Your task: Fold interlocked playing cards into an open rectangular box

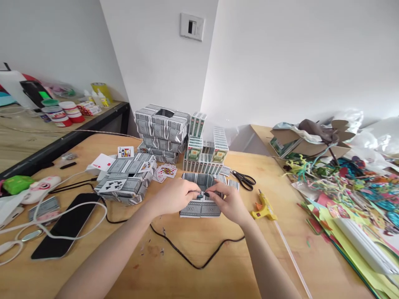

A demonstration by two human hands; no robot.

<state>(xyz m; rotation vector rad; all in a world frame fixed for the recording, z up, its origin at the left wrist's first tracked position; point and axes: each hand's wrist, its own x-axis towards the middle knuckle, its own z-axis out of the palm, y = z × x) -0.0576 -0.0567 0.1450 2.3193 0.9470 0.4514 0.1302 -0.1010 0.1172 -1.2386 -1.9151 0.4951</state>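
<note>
An open box built of grey-backed playing cards (pixel 199 209) stands on the wooden table in front of me. My left hand (pixel 176 195) pinches its near upper edge from the left. From the right, my right hand (pixel 229 201) pinches the same edge, so the fingertips of both hands almost meet there. The inside of the box shows partly behind my fingers. A few loose cards (pixel 233 184) lie just right of the box. Further right rests a yellow glue gun (pixel 264 207) with a long clear glue stick in its back, and black scissors (pixel 244 180) lie beyond.
Finished card boxes (pixel 162 128) are stacked at the back, beside piled card packs (pixel 202 162). Another card box (pixel 126 178) and a phone (pixel 67 226) lie left. A black cable (pixel 187 259) crosses the front. Craft scraps (pixel 349 182) cover the right side.
</note>
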